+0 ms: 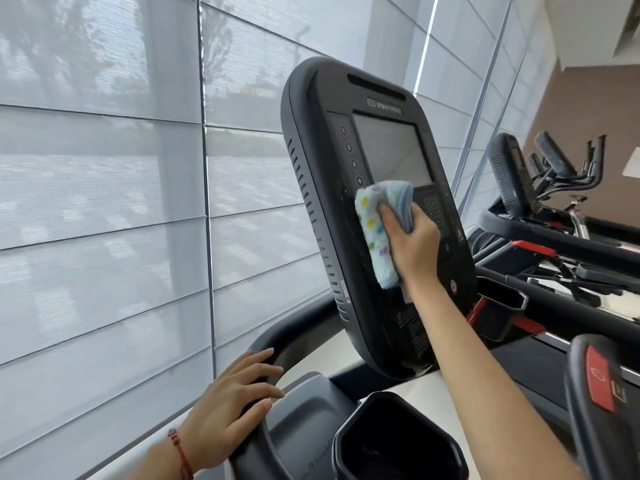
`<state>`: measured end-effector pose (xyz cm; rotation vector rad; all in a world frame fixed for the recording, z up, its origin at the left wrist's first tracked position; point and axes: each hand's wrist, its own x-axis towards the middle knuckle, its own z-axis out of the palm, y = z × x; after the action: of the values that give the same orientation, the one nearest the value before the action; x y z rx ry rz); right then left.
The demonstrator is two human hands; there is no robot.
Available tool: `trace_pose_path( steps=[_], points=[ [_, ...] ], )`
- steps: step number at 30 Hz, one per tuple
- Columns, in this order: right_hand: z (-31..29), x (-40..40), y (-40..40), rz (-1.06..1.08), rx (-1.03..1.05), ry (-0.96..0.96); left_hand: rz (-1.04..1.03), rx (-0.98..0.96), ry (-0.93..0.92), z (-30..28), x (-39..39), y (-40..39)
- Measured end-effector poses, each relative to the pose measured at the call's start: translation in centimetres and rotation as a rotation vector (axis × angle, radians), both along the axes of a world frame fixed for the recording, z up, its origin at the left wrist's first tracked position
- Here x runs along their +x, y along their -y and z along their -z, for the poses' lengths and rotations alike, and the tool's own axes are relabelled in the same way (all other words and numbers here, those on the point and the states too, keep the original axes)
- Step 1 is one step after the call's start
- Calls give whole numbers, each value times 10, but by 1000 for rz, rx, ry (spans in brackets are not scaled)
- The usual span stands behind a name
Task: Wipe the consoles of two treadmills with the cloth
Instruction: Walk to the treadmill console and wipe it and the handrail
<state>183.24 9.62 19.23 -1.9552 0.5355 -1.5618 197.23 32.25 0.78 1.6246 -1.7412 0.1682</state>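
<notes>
A person's right hand (pixel 410 242) grasps a spotted cloth (pixel 375 230) against a treadmill console (pixel 322 209), below its screen (pixel 393 152); the left hand (pixel 230 407) rests flat, fingers released, on the handrail (pixel 273 341).

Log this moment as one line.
right hand grips cloth on console | left hand rests on handrail | second console untouched

Counted in view: two hands, left (pixel 228 410) and right (pixel 410 244). One cloth (pixel 372 230). Two consoles, near (pixel 346 109) and far (pixel 507 174). One screen (pixel 393 150). Two cup holders (pixel 394 441) (pixel 498 306). One red bracelet (pixel 180 452).
</notes>
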Motion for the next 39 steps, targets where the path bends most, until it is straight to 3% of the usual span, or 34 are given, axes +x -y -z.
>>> trace_pose_path(
  steps=[4, 7, 16, 24, 33, 39],
  points=[
    [-75, 47, 20, 15, -67, -45, 2, 8, -1, -1, -1, -1],
    [-94, 60, 26, 26, -110, -55, 4, 7, -5, -2, -2, 1],
    [12, -7, 12, 18, -8, -42, 6, 31, 51, 0, 4, 1],
    [70, -48, -5, 23, 51, -47, -23, 6, 144, -14, 3, 4],
    [47, -41, 9, 27, 80, 18, -174, -420, 306, -112, -55, 90],
    [32, -23, 34, -17, 60, -3, -371, -403, 457, -142, -54, 137]
  ],
)
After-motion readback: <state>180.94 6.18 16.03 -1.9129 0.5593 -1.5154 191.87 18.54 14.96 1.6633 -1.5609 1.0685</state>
